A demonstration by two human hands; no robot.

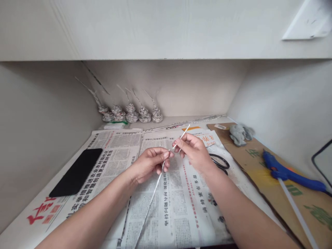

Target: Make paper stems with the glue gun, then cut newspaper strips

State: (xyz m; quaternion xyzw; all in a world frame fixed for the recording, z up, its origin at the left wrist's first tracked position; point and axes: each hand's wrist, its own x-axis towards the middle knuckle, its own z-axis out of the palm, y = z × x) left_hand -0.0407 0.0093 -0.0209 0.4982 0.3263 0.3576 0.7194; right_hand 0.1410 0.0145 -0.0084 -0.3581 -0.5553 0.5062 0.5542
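My left hand (pixel 150 161) pinches the upper end of a long, thin rolled-paper stick (pixel 151 200), which slants down toward the table's near edge. In my right hand (pixel 194 151) a thin white rolled-paper stick (pixel 185 130) is gripped between thumb and fingers, its tip pointing up and right. The two hands are close together, and the facing ends of the sticks lie near each other. Whether those ends touch, I cannot tell. Printed newspaper sheets (pixel 153 214) spread beneath both hands. Black-handled scissors (pixel 220 162) lie partly behind my right forearm.
Several gourd-shaped woven paper pieces (pixel 131 114) stand at the back left. Long paper sticks (pixel 186 122) lie along the back. A black phone-like slab (pixel 76 172) is at left. On the right, cardboard (pixel 249 166) carries grey gloves (pixel 238 135) and a blue glue gun (pixel 282 171).
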